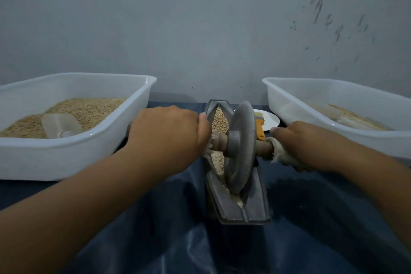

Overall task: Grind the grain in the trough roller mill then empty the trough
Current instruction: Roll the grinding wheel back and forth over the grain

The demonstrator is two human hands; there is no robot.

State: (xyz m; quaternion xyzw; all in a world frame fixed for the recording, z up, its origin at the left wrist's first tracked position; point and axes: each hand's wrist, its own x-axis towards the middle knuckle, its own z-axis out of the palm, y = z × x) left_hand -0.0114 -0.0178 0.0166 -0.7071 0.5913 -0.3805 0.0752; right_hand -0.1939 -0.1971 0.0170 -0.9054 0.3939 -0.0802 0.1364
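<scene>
- The trough sits on the dark blue sheet covering the surface.
- The wheel stands upright in the trough; grain lies beyond it.
- The left hand and right hand each grasp a cloth-wrapped end of the axle.
- Left tub holds grain and a scoop; right tub holds less.
- A plate with a brush lies between.

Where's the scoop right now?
In the head view, the scoop lies on the grain in the left tub, near its front wall, left of the left hand.
</scene>
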